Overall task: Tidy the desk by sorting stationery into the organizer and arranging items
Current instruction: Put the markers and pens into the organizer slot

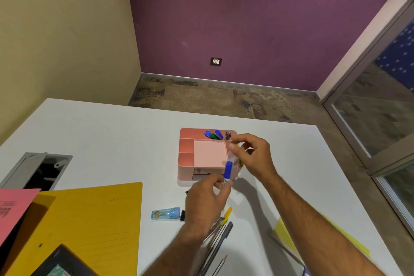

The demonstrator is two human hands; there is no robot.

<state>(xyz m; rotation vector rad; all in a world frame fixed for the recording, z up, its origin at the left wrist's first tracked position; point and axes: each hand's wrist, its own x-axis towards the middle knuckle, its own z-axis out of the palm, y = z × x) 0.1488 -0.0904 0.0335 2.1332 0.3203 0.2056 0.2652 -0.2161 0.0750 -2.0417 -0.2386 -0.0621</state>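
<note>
- Surface point(112, 132): white; loose stationery remains on it, so sorting looks partly done.
- Yellow folder point(94, 226): lies at near left, not yet arranged.
- Organizer point(209, 152): pink, mid-surface; rear compartment already holds several pens point(214, 134).
- Right hand point(253, 154): fingers pinch something small beside the organizer; what it is cannot be told.
- Left hand point(206, 204): grips a blue pen point(228, 171) upright before the organizer.
- Unsorted pens point(220, 231) and small blue case point(165, 213): left.
</note>
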